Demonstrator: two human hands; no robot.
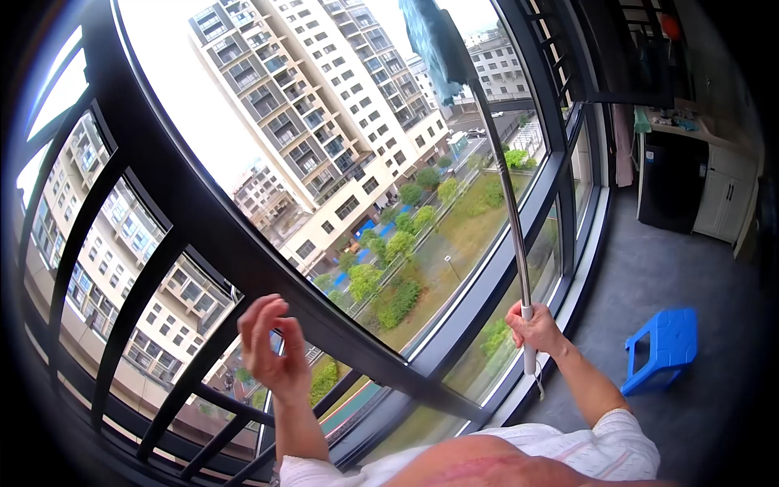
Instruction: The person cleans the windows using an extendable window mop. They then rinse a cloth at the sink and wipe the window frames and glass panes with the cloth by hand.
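My right hand (535,326) is wrapped round the pale grip near the lower end of a mop (505,178). The mop's metal pole rises steeply up the window. At its top a blue-green cloth pad (432,47) lies over the window pane; whether it touches the glass I cannot tell. A cord loop dangles below the grip. My left hand (276,345) is raised in front of the dark window frame (324,304), fingers loosely curled and apart from the thumb, with nothing in it.
Dark bars (122,284) of a railing run along the left. A blue plastic stool (667,345) stands on the grey floor (600,284) at right. Farther back are a black appliance (672,180) and white cabinet (722,195). Buildings and trees show outside.
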